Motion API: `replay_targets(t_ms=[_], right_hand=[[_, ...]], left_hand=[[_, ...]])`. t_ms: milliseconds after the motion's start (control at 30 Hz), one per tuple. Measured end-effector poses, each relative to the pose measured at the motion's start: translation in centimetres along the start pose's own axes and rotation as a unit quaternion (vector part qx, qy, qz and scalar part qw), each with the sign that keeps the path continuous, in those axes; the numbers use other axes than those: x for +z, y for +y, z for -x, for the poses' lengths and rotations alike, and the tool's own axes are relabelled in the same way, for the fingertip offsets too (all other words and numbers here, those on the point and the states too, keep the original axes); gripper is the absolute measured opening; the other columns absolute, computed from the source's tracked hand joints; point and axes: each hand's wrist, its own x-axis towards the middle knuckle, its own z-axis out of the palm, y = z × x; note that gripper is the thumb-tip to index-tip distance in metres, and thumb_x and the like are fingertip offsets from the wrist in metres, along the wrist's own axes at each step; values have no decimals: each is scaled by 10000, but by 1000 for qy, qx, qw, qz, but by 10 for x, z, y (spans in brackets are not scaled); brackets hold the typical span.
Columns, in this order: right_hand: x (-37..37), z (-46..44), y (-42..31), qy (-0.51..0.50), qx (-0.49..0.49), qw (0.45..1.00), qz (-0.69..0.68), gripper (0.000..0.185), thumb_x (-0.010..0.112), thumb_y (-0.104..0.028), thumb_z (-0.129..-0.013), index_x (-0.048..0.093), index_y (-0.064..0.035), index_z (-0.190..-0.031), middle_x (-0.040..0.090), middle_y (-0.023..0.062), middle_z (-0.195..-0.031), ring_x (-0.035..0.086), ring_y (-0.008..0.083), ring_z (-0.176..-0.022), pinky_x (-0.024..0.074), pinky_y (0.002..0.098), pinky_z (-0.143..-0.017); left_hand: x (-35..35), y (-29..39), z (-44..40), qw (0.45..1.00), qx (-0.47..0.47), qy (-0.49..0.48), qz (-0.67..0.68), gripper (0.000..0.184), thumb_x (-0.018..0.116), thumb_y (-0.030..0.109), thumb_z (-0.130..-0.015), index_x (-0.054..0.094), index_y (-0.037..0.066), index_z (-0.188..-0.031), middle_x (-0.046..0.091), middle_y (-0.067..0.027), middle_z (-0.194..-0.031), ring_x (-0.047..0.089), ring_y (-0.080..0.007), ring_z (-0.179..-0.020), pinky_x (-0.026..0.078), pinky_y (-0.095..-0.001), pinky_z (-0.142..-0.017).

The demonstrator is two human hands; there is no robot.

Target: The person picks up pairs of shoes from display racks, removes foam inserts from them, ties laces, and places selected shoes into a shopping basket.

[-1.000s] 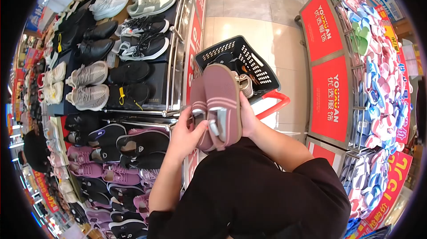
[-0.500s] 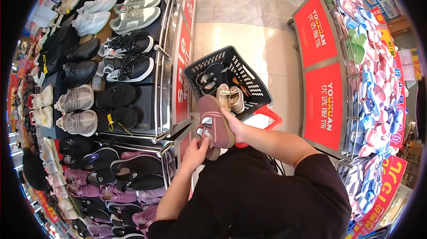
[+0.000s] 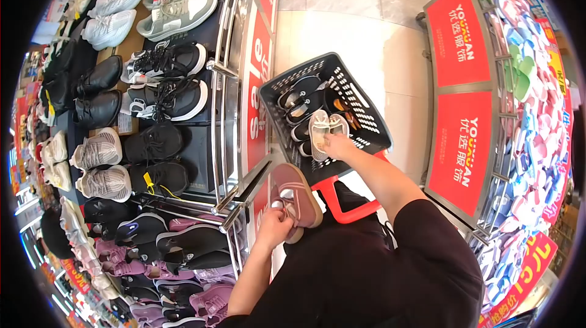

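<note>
My left hand is closed on a pair of mauve shoes with pale trim, held in front of my body beside the basket. The second shoe of that pair is mostly hidden beneath the first. My right hand reaches into a black plastic shopping basket, its fingers curled onto a pair of beige knit sneakers; the fingertips are partly hidden. Black shoes lie deeper in the basket, next to a dark item with orange-brown parts. The basket's red handle is tipped toward me.
On the left stands a tiered metal shoe rack with sneakers and leather shoes, a red sale sign along its side. At right is a bin with red panels, heaped with colourful slippers. Pale floor tiles run between them.
My right hand has let go of the mauve shoes and moved into the basket onto the beige sneakers. My left hand keeps the mauve shoes, now slightly lower. The view has shifted a little.
</note>
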Motion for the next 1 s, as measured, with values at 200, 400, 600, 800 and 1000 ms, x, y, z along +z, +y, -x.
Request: replay_targets(t_ms=[200, 400, 600, 800, 1000], right_hand=[[14, 9, -4, -30, -23, 981, 190, 429, 549, -202, -867, 610, -250, -1290, 617, 129, -1246, 446, 309, -1306, 334, 487, -1042], [16, 1, -13, 1, 62, 977, 206, 232, 548, -196, -892, 688, -102, -1051, 704, 94, -1086, 641, 271, -1085, 471, 460, -884], [7, 15, -21, 124, 134, 983, 35, 230, 603, -246, -852, 670, -77, -993, 702, 191, -980, 662, 367, -986, 521, 483, -857], [3, 4, -8, -30, 56, 988, 142, 407, 561, -301, -857, 678, -7, -1113, 684, 226, -1090, 656, 351, -1044, 512, 415, -927], [-58, 52, 8, 5, -2, 1000, -14, 431, 572, -279, -861, 632, -41, -1215, 650, 214, -1189, 629, 362, -1098, 492, 427, -951]], left_hand=[[4, -13, 24, 996, -61, -2, -68, 316, 651, 258, -778, 688, -54, -813, 647, -253, -1087, 599, -384, -1077, 475, -426, -955], [-4, 4, 30, 994, -55, 23, -91, 305, 664, 240, -778, 697, -54, -850, 624, -249, -1141, 597, -394, -1070, 475, -440, -942], [-23, 34, 14, 988, 16, 79, -129, 248, 661, 191, -765, 712, -35, -854, 632, -201, -1126, 574, -382, -1078, 463, -445, -951], [-34, 68, -17, 969, 59, 125, -202, 191, 642, 146, -767, 700, -22, -837, 584, -166, -1228, 544, -373, -1117, 462, -450, -951], [-26, 84, -68, 939, 145, 131, -283, 186, 650, 138, -747, 713, -13, -836, 579, -161, -1212, 540, -358, -1126, 474, -450, -928]])
